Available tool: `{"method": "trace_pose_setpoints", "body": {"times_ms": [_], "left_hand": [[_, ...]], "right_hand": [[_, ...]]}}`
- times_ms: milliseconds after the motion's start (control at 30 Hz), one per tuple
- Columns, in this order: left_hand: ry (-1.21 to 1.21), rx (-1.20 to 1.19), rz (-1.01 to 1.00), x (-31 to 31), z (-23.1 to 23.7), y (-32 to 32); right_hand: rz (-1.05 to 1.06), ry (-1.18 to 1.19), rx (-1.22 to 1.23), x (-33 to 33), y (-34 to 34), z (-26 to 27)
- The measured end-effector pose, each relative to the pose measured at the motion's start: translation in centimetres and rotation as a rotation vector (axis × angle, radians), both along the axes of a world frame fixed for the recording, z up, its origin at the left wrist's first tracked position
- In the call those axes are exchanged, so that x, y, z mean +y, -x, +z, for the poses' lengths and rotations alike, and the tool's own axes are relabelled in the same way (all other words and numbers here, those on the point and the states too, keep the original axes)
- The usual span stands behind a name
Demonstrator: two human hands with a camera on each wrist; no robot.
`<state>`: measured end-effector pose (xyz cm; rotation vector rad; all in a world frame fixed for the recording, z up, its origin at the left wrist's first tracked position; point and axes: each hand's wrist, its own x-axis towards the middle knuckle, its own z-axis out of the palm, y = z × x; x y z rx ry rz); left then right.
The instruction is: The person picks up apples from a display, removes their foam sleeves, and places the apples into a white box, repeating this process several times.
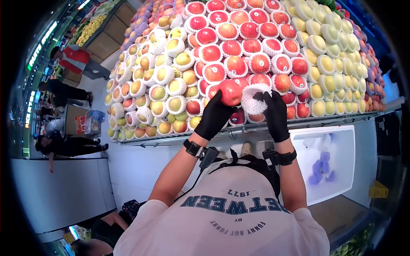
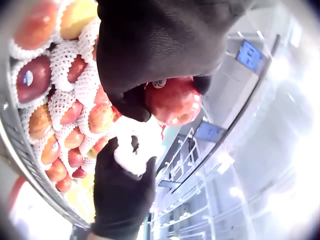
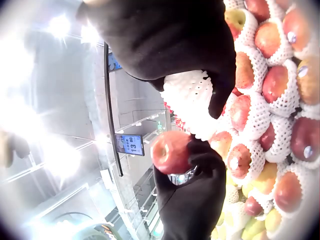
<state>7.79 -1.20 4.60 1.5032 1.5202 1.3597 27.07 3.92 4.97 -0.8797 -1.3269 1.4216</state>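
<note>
Both hands wear black gloves. The left hand grips a bare red apple over the front edge of the fruit display; in the left wrist view its fingers curl round the apple, which has a small sticker. Just right of it, the right hand pinches a white foam net sleeve. In the right wrist view the sleeve lies between thumb and fingers of the right hand, apart from the apple. The sleeve's opening shows in the left wrist view, with no fruit visible in it.
Rows of red apples in foam nets rise ahead, with yellow-green fruit to the left and pale yellow fruit to the right. A metal rail edges the display. A white bin with purple foam nets stands at the right.
</note>
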Motion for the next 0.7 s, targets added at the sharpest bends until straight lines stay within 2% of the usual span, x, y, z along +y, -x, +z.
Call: {"method": "trace_pose_setpoints", "body": {"times_ms": [33,67,133,200,233,333,367,433,500,533,567,600,633,667,700], "left_hand": [[-0.104,0.416,0.026,-0.5,0.4,0.6],[-0.275,0.654,-0.013,-0.8,1.0,1.1],[-0.321,0.558,0.051,-2.0,3.0,1.2],[-0.289,0.434,0.034,-3.1,3.1,1.8],[-0.274,0.371,0.028,-3.6,3.2,2.2],[-0.315,0.376,0.003,-4.5,2.5,3.0],[-0.239,0.266,-0.005,-5.0,2.5,2.9],[-0.08,0.059,-0.043,-6.0,2.8,2.6],[-0.116,0.303,-0.198,-6.8,0.4,3.5],[-0.068,0.085,-0.221,-7.3,-2.0,3.5],[0.097,-0.306,-0.315,-7.6,-2.7,3.5],[0.258,-0.706,-0.328,-8.1,-3.4,3.6],[0.386,-0.961,-0.333,-8.6,-3.2,3.3],[0.495,-1.134,-0.33,-9.4,-2.7,3.1],[0.559,-1.223,-0.333,-9.9,-2.4,2.7]], "right_hand": [[-0.025,0.029,0.065,-0.8,0.1,0.6],[-0.049,0.076,0.09,-1.3,0.0,0.6],[-0.094,-0.024,-0.116,-1.7,-0.9,-1.7],[-0.162,-0.079,-0.272,-2.9,-1.7,-3.1],[-0.188,-0.005,-0.23,-3.7,-1.7,-3.4],[-0.265,0.241,-0.076,-6.0,-1.9,-3.4],[-0.285,0.342,-0.013,-6.7,-2.5,-3.5],[-0.3,0.37,-0.1,-8.2,-3.4,-4.3],[-0.325,0.383,-0.19,-10.6,-4.9,-5.0],[-0.34,0.389,-0.17,-11.9,-5.2,-4.8],[-0.312,0.408,-0.193,-12.9,-6.1,-5.4],[-0.317,0.46,-0.267,-13.7,-7.0,-6.2],[-0.312,0.513,-0.341,-14.5,-7.5,-6.3],[-0.361,0.535,-0.438,-15.4,-7.9,-6.0],[-0.36,0.528,-0.415,-16.0,-9.0,-7.3]]}}
